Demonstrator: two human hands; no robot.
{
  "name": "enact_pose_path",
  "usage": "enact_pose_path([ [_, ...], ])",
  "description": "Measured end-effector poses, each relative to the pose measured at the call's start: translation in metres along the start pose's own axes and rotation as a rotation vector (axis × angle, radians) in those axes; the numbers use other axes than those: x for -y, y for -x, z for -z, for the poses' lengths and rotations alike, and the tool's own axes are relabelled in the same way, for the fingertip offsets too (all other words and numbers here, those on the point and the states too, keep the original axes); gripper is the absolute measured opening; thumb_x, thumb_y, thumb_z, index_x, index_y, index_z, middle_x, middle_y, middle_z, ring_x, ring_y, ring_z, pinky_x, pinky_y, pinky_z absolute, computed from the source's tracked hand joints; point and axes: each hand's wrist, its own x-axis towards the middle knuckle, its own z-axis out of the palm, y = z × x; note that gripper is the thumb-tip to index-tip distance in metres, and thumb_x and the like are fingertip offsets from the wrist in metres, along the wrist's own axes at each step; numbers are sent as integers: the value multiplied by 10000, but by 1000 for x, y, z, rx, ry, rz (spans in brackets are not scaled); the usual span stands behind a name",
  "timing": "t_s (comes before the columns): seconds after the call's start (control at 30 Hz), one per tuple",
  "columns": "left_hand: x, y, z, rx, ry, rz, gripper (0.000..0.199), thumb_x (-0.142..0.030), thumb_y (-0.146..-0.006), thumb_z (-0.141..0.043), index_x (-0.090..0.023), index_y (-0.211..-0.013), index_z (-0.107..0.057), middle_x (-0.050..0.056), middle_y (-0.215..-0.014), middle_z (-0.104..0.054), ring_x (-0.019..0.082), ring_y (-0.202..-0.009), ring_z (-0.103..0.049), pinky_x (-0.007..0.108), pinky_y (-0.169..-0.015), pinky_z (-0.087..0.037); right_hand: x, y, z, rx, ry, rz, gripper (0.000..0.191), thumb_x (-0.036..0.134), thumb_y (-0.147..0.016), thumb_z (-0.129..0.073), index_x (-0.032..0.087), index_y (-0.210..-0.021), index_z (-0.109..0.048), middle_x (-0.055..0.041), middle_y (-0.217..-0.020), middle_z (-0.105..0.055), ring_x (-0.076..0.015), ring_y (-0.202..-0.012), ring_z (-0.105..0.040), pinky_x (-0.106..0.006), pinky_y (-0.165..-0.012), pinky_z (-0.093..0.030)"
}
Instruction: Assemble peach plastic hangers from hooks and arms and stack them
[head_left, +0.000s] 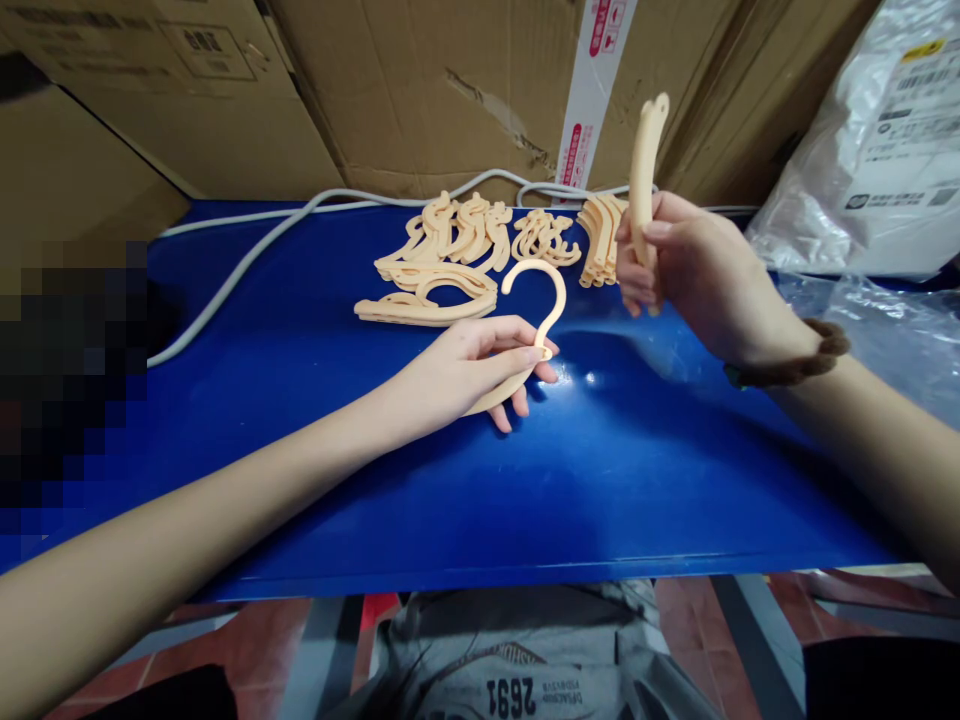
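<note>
My left hand point(487, 365) is closed on a cream plastic hanger piece, with the thumb pressed where a hanger hook point(556, 290) joins a curved arm that runs back under the palm. The hook stands up and curls to the left. Raised at the right, my right hand point(690, 255) grips a single curved hanger arm point(645, 165), its holed end pointing up. The two hands are apart. Behind them lie a pile of loose hooks point(544, 238), a stack of hanger arms point(598, 235) partly hidden by my right fingers, and several folded hangers point(427, 295).
A blue table point(420, 510) carries everything. A white cable point(247, 285) runs along its back edge, before large cardboard boxes point(442, 100). White plastic packages point(870, 150) and clear plastic film point(885, 340) lie at the right. Below the front edge is a grey printed bag point(517, 650).
</note>
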Motion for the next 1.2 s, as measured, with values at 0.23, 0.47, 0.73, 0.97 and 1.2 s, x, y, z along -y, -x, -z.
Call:
enact_pose_path([
  [0.23,-1,1,-1,-68,-26,-43,149,-273,-920,-578,-144,-992,-587,43,-924,-672,98,-592,-632,205,-480,-570,2,12,-8,183,211,2,120,310,-966,-534,209,-901,-531,57,-592,-462,-75,-468,-373,-224,-422,-257],
  [0.47,-4,3,-1,-117,-74,-69,134,-273,-876,-594,-142,-895,-577,45,-892,-663,127,-678,-648,194,-479,-565,-6,16,-15,444,278,16,241,395,-987,-533,185,-870,-555,59,-606,-484,-62,-497,-402,-206,-468,-312],
  [0.73,-9,4,-1,-140,-73,-66,94,-215,-893,-559,-154,-823,-571,-10,-626,-597,106,-518,-597,169,-419,-527,-16,17,-18,541,469,63,275,426,-950,-576,158,-918,-628,18,-678,-641,-92,-571,-559,-202,-530,-371],
  [0.97,-3,3,6,-118,-91,-74,208,-350,-930,-586,-167,-958,-683,4,-646,-643,118,-512,-621,172,-418,-513,-19,19,-22,433,599,172,314,457,-951,-567,166,-857,-640,27,-675,-610,-83,-545,-478,-227,-547,-337],
  [1.2,-4,1,7,-144,3,-29,207,-301,-902,-630,-148,-998,-731,6,-621,-641,129,-530,-646,157,-392,-505,-23,23,-28,307,692,194,359,500,-956,-545,171,-858,-649,5,-701,-618,-98,-544,-460,-258,-559,-309],
])
